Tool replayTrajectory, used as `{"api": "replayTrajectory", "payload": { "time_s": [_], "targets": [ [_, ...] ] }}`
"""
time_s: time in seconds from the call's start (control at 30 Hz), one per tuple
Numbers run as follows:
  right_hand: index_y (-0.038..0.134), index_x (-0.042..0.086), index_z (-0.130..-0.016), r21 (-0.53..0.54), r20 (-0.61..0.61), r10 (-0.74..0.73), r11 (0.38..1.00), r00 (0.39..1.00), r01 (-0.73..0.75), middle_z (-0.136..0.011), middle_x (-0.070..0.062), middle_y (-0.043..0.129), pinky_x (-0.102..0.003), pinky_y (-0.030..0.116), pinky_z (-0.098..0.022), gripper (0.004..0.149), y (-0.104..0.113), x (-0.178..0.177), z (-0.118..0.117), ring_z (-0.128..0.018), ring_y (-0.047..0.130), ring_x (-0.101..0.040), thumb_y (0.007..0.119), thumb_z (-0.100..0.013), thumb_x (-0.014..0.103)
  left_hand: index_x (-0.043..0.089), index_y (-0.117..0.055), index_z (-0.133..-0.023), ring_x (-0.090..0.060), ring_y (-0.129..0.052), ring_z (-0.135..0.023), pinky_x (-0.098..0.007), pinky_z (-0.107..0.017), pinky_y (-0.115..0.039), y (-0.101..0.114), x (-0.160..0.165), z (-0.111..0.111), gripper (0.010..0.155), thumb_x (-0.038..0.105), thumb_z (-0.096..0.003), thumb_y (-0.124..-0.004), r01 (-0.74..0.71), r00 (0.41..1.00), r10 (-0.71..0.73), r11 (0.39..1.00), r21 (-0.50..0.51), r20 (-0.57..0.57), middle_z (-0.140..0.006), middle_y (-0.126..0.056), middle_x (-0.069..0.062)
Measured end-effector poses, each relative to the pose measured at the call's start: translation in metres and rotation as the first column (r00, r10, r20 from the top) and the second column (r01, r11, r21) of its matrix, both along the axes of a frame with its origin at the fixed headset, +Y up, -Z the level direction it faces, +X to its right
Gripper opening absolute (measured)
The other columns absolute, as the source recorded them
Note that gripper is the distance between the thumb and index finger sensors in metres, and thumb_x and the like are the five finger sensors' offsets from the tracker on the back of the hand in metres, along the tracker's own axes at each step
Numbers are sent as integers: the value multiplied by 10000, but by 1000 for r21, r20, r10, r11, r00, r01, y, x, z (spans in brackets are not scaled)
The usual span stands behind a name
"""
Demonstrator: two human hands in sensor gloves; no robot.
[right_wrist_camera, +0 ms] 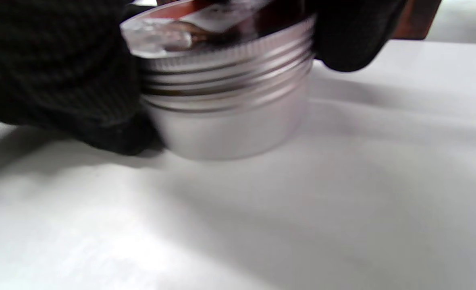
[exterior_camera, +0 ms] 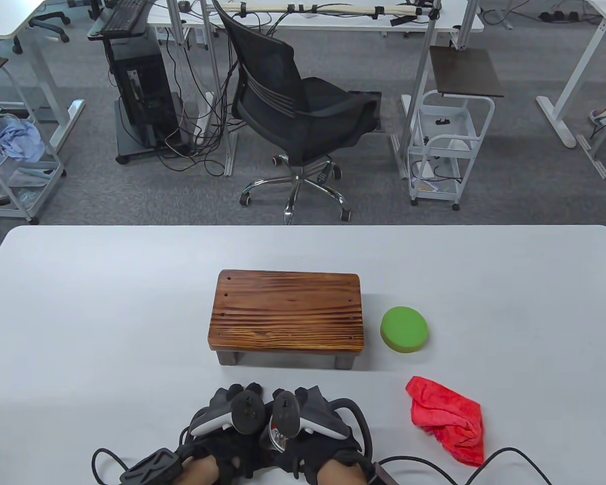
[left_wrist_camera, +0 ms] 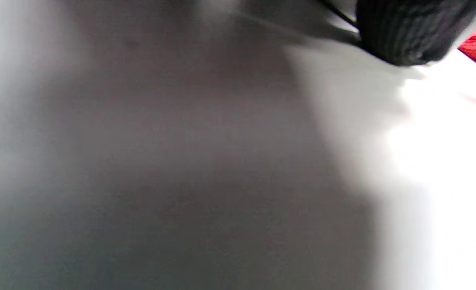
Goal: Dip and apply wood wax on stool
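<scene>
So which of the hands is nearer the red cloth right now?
Right. The right hand is at the table's near edge, apart from the red cloth, which lies further to its right. The left hand is beyond it, on the side away from the cloth.

One stool (exterior_camera: 286, 316), one sponge (exterior_camera: 404, 329), one cloth (exterior_camera: 447, 418), one tin (right_wrist_camera: 225, 96).

This is an office: beyond the far edge of the white table (exterior_camera: 106, 303) lies grey carpet (exterior_camera: 131, 197) with a black mesh swivel chair (exterior_camera: 298, 116), white height-adjustable desks (exterior_camera: 575, 76), a computer tower (exterior_camera: 144, 101) trailing cables, and white rolling carts (exterior_camera: 447, 146).
</scene>
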State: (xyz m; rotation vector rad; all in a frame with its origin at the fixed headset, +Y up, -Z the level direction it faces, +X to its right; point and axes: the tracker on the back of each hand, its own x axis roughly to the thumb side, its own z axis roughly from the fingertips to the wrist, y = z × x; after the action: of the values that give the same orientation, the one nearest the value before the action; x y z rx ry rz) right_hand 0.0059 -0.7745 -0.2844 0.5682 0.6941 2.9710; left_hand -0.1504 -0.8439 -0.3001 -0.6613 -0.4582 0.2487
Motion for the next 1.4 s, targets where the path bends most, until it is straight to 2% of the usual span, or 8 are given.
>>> {"api": "replayTrajectory", "payload": {
  "time_s": [0.07, 0.13, 0.17, 0.33, 0.5, 0.93, 1.4],
  "targets": [
    [339, 224, -1094, -11, 4, -6, 1000, 1000, 7, -1123, -80, 367, -503, 739, -666, 943, 0, 0, 0, -996, 546, -471, 928, -456, 593, 399, -65, -1086, -532, 226, -903, -793, -546, 6, 0, 0, 0, 882, 691, -546, -699, 2, 1000, -2, 1000, 1, 0, -1100, 238, -197],
    [290, 217, -1101, -27, 30, -14, 1000, 999, 15, -1122, -149, 325, -538, 737, -641, 1012, -1, 0, 2, -968, 532, -544, 891, -447, 701, 401, -62, -1085, -534, 227, -902, -794, -546, 6, 0, 0, 0, 882, 697, -547, -694, 4, 1000, -4, 1000, 2, 1, -1098, 242, -199],
    [262, 213, -1106, -2, 48, 0, 1000, 999, 0, -1117, -175, 332, -534, 757, -622, 1027, 0, -1, 4, -948, 561, -557, 838, -452, 755, 403, -62, -1085, -534, 228, -901, -795, -544, 6, 0, 0, 0, 882, 699, -547, -694, 5, 1000, -5, 1000, 1, 2, -1098, 243, -199],
    [246, 187, -1114, 60, 115, 93, 993, 989, -100, -1069, -198, 456, -463, 859, -519, 1043, 1, -7, 4, -827, 747, -509, 773, -458, 802, 403, -57, -1084, -534, 228, -900, -795, -545, 6, 0, 0, 1, 881, 701, -548, -689, 8, 1000, -8, 1000, 2, 2, -1096, 245, -201],
    [274, 176, -1108, 66, 109, 94, 993, 990, -101, -1042, -216, 476, -442, 863, -502, 992, 0, -10, 3, -784, 769, -511, 785, -477, 746, 408, -59, -1083, -536, 229, -900, -795, -545, 5, 0, 0, 1, 875, 702, -548, -686, 9, 1000, -9, 1000, 2, 2, -1096, 246, -202],
    [346, 205, -1104, 61, 36, 56, 996, 998, -58, -1086, -152, 441, -496, 803, -583, 932, -3, -9, 1, -877, 671, -537, 849, -472, 669, 407, -69, -1086, -535, 225, -902, -796, -544, 3, 0, 1, 1, 871, 695, -548, -691, 5, 1000, -5, 1000, 2, 1, -1099, 240, -202],
    [350, 204, -1102, 53, 19, 18, 998, 1000, -19, -1085, -154, 440, -501, 793, -598, 932, -4, -6, 0, -890, 656, -526, 863, -465, 652, 412, -77, -1084, -533, 227, -903, -796, -545, 5, 0, 0, 1, 855, 691, -556, -690, 4, 1000, -4, 1000, 2, 1, -1101, 240, -197]
  ]
}}
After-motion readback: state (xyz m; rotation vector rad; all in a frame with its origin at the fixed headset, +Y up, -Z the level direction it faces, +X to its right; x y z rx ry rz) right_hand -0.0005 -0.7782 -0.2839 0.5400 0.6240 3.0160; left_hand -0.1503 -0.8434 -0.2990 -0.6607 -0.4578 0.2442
